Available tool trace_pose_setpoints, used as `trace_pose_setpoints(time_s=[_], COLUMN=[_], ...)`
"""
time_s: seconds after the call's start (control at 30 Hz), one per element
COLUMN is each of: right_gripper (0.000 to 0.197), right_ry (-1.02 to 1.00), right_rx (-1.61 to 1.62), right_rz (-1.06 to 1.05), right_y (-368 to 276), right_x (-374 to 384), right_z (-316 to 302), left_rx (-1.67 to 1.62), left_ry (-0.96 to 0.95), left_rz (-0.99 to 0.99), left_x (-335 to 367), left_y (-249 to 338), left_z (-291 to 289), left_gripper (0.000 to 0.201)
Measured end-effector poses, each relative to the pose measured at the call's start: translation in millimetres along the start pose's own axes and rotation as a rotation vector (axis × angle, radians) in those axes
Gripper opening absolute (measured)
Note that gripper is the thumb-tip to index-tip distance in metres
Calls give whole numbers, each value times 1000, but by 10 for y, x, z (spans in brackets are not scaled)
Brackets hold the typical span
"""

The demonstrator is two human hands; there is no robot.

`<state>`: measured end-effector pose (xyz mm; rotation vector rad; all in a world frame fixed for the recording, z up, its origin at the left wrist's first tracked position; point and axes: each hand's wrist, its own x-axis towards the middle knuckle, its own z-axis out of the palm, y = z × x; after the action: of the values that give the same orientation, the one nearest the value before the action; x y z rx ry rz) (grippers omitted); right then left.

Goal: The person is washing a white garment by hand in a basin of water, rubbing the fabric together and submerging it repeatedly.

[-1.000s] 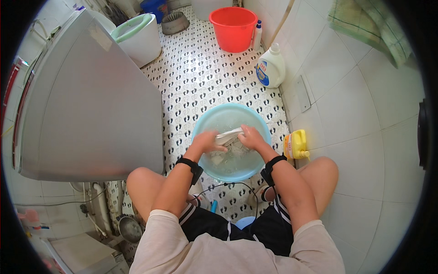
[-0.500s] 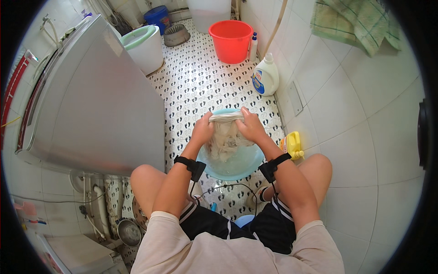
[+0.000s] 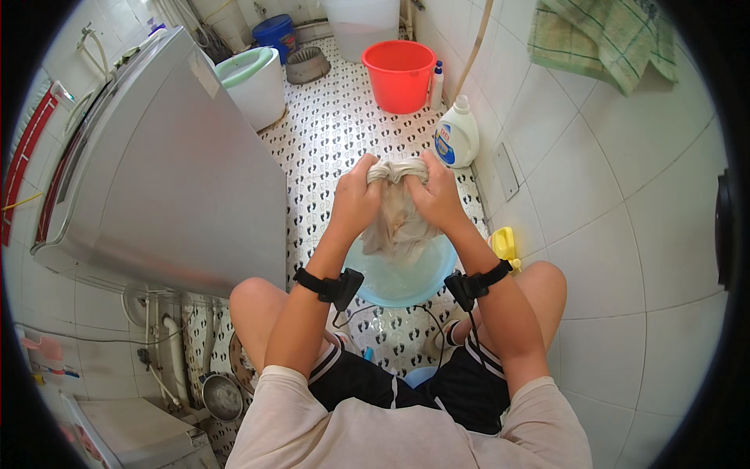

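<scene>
A wet beige garment (image 3: 400, 220) hangs between my two hands over a light blue basin (image 3: 406, 303) of cloudy water. My left hand (image 3: 359, 195) is closed on one side of its bunched upper edge. On the other side my right hand (image 3: 434, 191) grips the same edge. Below the hands the cloth droops loosely, its lower end over the water. What kind of garment it is, I cannot tell.
Beyond the basin stand a red bucket (image 3: 398, 78) and a white detergent jug (image 3: 458, 134) by the right wall. A yellow bottle (image 3: 505, 244) is beside my right knee. A large grey appliance (image 3: 172, 164) takes up the left side. A checked towel (image 3: 605, 43) hangs at upper right.
Both hands have risen and moved away from me, lifting the garment higher above the basin. Its upper edge, stretched straight before, now sags and bunches between the hands.
</scene>
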<state>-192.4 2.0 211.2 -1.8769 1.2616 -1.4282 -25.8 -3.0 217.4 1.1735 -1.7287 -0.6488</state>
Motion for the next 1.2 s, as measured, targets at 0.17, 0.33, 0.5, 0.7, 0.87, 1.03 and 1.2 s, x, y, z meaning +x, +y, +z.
trace_pose_setpoints(time_s=[0.17,0.33,0.5,0.7,0.87,1.03,1.2], right_gripper=[18,20,20,24,27,30,38], right_ry=[109,76,99,-132,-222,-310,-275], right_rx=[30,-19,-99,-235,-216,-260,-170], right_rz=[-72,39,132,235,234,175,343], right_y=[-12,257,680,917,1004,1179,1299], right_x=[87,15,-60,262,502,690,466], right_z=[55,225,420,507,566,610,661], left_rx=[-71,-58,-112,-76,-93,-43,-51], left_ry=[82,103,70,105,96,48,-10], left_rz=[-6,-111,-242,-303,-382,-389,-432], left_x=[68,67,-4,72,193,201,196], left_y=[169,-392,-866,-1064,-1157,-1114,-1300], left_z=[10,193,424,564,554,510,531], left_gripper=[12,13,13,17,16,16,21])
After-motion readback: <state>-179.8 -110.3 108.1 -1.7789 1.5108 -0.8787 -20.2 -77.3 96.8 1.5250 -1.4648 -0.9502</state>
